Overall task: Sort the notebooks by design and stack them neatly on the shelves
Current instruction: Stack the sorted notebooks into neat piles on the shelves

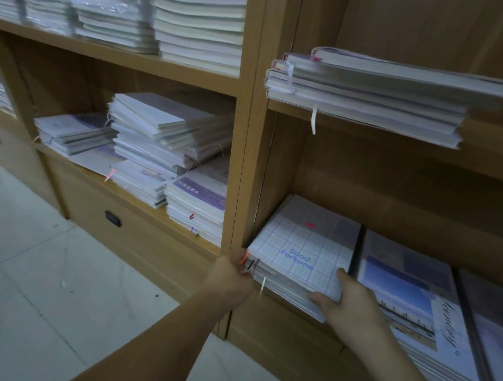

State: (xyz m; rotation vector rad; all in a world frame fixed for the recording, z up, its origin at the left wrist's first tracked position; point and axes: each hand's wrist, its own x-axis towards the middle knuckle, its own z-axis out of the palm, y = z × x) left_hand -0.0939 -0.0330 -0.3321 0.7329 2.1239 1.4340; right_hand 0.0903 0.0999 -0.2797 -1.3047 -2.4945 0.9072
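Wooden shelf (305,322); both hands gripping gridded notebook stack (302,250)

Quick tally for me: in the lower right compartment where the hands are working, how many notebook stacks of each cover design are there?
Grid-pattern "Good Fortune" stack, held by the left hand and right hand: 1
Landscape-photo cover stack: 1
Dark-edged stack at far right, design unclear: 1
Total: 3 stacks

Grid notebook (305,250) – lilac checks w/ blue text, shelf (246,149) tan wood
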